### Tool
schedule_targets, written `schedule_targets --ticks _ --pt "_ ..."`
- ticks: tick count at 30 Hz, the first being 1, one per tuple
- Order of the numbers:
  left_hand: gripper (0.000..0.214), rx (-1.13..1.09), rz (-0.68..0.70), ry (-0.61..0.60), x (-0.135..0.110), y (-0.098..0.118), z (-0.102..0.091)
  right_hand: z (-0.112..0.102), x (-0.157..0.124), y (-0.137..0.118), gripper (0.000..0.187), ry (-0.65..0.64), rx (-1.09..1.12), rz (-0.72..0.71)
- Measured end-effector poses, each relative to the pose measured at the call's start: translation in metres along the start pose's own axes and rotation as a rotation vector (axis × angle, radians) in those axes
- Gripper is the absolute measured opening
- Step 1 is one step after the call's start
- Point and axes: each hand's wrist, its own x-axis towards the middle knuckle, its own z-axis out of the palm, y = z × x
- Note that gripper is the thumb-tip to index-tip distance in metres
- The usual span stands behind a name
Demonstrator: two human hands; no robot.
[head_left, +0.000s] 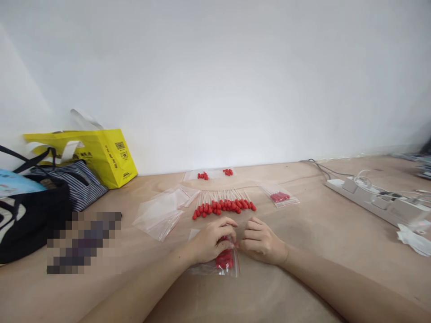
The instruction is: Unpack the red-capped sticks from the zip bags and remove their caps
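Observation:
Lying on the table in front of me is a clear zip-lock bag (232,268) with red-tipped sticks inside. My left hand (215,240) rests over it, its fingers curled and closed at the bag's right edge. Meeting it there, my right hand (261,241) is closed, knuckles up, with its fingertips at the same edge. My hands hide part of the bag. Just beyond them, a fanned row of loose sticks with red tips (224,205) points toward me.
Flat clear bags (161,211) lie at the left. Filled bags sit at the right (279,196) and by the wall (215,174). A yellow bag (114,157) and a striped pouch (81,184) stand far left; a power strip (373,202) and tissue (415,240) are right.

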Motion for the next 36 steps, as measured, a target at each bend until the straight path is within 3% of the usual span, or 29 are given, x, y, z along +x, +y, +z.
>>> schedule_targets --ticks 3,7,36 --pt "0.01 -0.006 -0.01 0.01 0.0002 0.0007 0.0 -0.0001 -0.0004 -0.0002 0.012 -0.001 0.017 -0.024" --pt "0.009 -0.005 -0.018 0.016 -0.0002 0.0 0.0005 -0.0015 0.0001 -0.0007 0.018 -0.013 0.037 -0.055" --pt "0.009 -0.008 0.044 0.019 -0.0009 -0.0048 0.0031 -0.0035 0.0031 -0.001 0.018 0.01 0.058 -0.014"
